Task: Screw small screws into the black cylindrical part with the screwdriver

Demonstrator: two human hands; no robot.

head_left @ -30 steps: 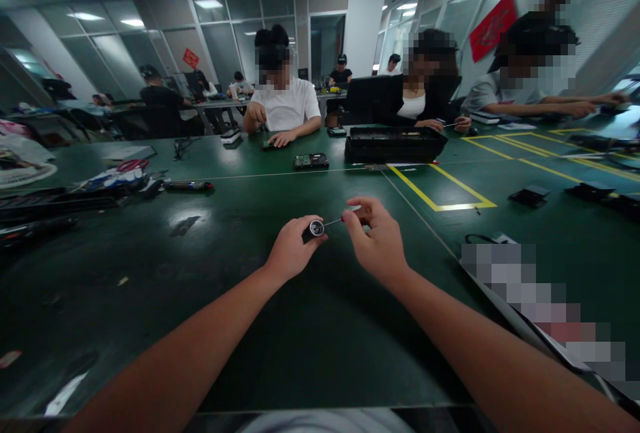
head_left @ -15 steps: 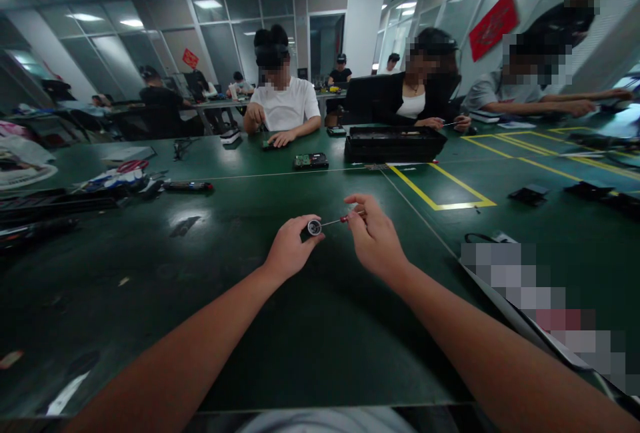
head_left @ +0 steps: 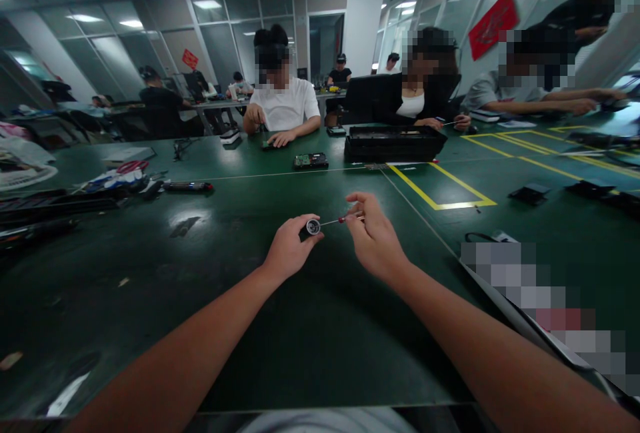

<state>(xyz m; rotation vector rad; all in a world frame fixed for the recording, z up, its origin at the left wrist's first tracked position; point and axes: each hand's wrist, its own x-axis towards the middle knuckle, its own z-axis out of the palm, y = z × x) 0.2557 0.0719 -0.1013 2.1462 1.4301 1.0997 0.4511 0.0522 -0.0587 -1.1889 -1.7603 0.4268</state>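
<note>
Left hand (head_left: pixel 290 246) grips cylinder (head_left: pixel 313 227), right hand (head_left: pixel 376 238) screwdriver (head_left: pixel 342 220)

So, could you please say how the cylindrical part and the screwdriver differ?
The cylindrical part is broad, the screwdriver slender. The part is black with a silvery rim; the screwdriver shows a red handle. The left hand holds the part, the right hand the screwdriver. Both look partly silvery.

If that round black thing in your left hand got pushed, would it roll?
Probably, on its side: the round black thing has a circular end. The green table looks shiny, so it might slide too. It seems stiff, as the left hand doesn't visibly squash it.
</note>
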